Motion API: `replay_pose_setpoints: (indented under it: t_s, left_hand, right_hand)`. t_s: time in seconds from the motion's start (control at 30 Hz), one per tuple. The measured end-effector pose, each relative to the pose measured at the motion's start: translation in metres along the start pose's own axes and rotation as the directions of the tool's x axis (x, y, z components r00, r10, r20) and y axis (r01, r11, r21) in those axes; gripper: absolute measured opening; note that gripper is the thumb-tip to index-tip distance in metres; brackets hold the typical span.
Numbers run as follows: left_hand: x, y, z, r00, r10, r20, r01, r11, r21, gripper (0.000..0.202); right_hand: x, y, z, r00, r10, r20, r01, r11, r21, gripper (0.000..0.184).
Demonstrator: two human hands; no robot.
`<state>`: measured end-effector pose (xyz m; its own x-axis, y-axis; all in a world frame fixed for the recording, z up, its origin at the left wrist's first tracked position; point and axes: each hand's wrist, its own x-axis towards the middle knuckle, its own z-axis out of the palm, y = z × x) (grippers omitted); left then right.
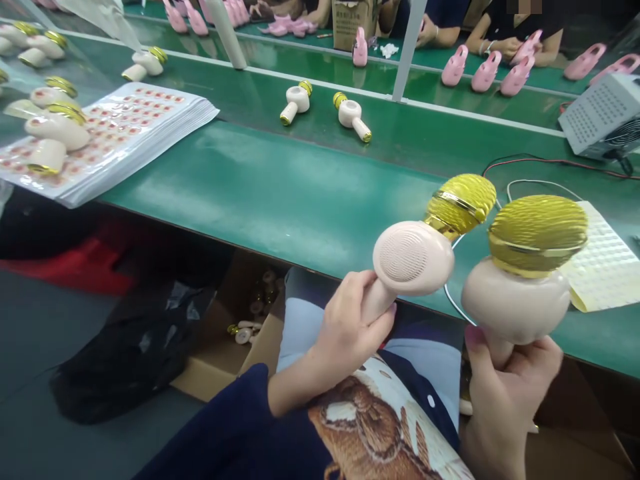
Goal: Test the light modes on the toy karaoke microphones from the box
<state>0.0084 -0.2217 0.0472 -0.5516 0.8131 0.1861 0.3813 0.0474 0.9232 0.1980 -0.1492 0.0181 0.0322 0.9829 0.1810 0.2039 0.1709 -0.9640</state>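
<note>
My left hand (345, 330) is wrapped round the handle of a cream toy microphone (415, 257) with a gold mesh head, its round speaker grille facing me. In my right hand (510, 383) I grip a second cream microphone (525, 280) by its handle, gold head up. Both are held over my lap at the near edge of the green bench (280, 193). Two more such microphones (296, 101) (353, 115) lie on the green conveyor belt beyond.
A stack of sticker sheets (130, 127) lies at the left with microphones (53, 137) on it. A white dotted sheet (607, 263), cables and a grey box (603, 113) are at the right. A cardboard box (235, 353) of parts sits under the bench. People across handle pink parts (485, 72).
</note>
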Motion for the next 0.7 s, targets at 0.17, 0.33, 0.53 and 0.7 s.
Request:
replay_pose_setpoints:
  t_s: [0.17, 0.33, 0.53, 0.7]
  left_hand:
    - [0.006, -0.009, 0.008, 0.840, -0.138, 0.524, 0.513, 0.514, -0.688, 0.039]
    - [0.008, -0.034, 0.022, 0.772, -0.256, 0.582, 0.635, 0.264, -0.726, 0.037]
    - [-0.002, -0.048, 0.028, 0.762, -0.432, 0.483, 0.648, 0.511, -0.565, 0.034]
    - [-0.002, -0.029, 0.009, 0.978, -0.171, 0.119, 0.166, 0.985, 0.056, 0.026]
  right_hand:
    - [-0.003, -0.015, 0.011, 0.767, 0.402, 0.499, -0.623, 0.652, 0.432, 0.031]
    - [-0.003, 0.000, 0.031, 0.647, 0.436, 0.626, -0.760, 0.442, 0.477, 0.030]
    - [-0.009, 0.020, 0.041, 0.520, 0.476, 0.709, -0.850, 0.370, 0.375, 0.032]
    - [-0.002, 0.025, 0.043, 0.432, 0.517, 0.739, -0.902, 0.253, 0.350, 0.034]
